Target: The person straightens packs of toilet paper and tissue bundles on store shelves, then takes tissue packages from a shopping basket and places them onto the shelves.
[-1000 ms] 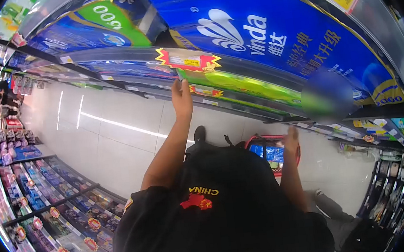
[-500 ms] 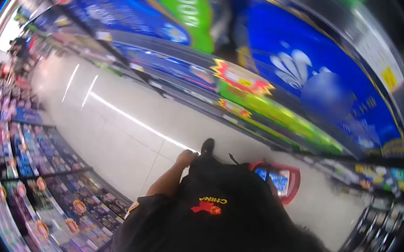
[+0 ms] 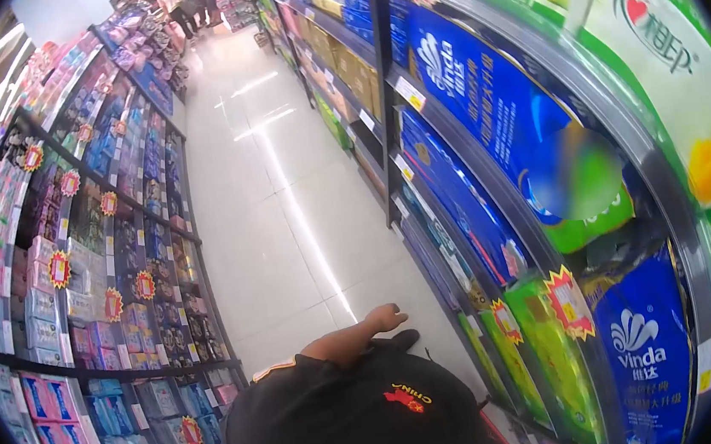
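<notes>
My left hand [image 3: 386, 317] reaches forward past my dark shirt [image 3: 348, 411], over the tiled aisle floor. Its fingers are loosely curled with a small gap at the tips, and nothing shows in them. Just below it is a dark shoe [image 3: 405, 339]. The hand is apart from the shelf on the right, where green packs [image 3: 547, 349] and a blue Vinda pack [image 3: 642, 357] are closest. My right hand is out of sight. A thin red edge [image 3: 494, 429] shows at my right side, mostly hidden by my body.
Tall shelves [image 3: 386, 91] of tissue packs line the right. On the left, shelves [image 3: 88, 376] hold many small packs with red-yellow price tags [image 3: 59, 269]. Between them the pale tiled floor [image 3: 278, 221] runs back to people [image 3: 189, 7] at the far end.
The view has turned, so the aisle now runs almost straight ahead. My left hand has shifted right and down in view. The red basket at my right is now almost entirely hidden.
</notes>
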A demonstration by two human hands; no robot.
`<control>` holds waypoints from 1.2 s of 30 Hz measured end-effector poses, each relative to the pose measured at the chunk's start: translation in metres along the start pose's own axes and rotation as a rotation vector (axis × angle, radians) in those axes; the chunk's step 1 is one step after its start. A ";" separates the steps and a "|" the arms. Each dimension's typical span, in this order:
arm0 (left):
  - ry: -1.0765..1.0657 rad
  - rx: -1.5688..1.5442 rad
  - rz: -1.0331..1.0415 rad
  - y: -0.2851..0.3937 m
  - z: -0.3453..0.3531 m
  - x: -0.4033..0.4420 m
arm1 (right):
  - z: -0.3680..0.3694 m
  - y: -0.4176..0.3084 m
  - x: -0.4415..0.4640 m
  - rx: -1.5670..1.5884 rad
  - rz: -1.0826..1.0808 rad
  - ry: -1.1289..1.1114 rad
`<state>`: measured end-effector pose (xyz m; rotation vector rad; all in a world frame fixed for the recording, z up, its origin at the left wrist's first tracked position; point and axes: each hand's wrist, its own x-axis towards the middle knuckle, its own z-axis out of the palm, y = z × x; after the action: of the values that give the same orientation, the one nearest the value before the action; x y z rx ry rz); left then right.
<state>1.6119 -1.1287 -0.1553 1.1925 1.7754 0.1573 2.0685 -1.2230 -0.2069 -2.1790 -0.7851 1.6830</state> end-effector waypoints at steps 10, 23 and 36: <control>0.144 -0.038 -0.268 -0.068 -0.036 -0.041 | 0.004 -0.006 0.012 -0.053 -0.049 -0.053; 0.008 0.044 -0.176 -0.051 0.009 -0.079 | 0.003 0.136 0.039 0.238 -0.028 -0.006; 0.503 -0.364 0.115 0.012 -0.110 0.046 | 0.100 0.081 -0.052 0.801 -0.150 0.343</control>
<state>1.5338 -1.0458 -0.1191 1.0418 1.9870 0.8753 1.9836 -1.3292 -0.2356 -1.6995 -0.1239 1.1975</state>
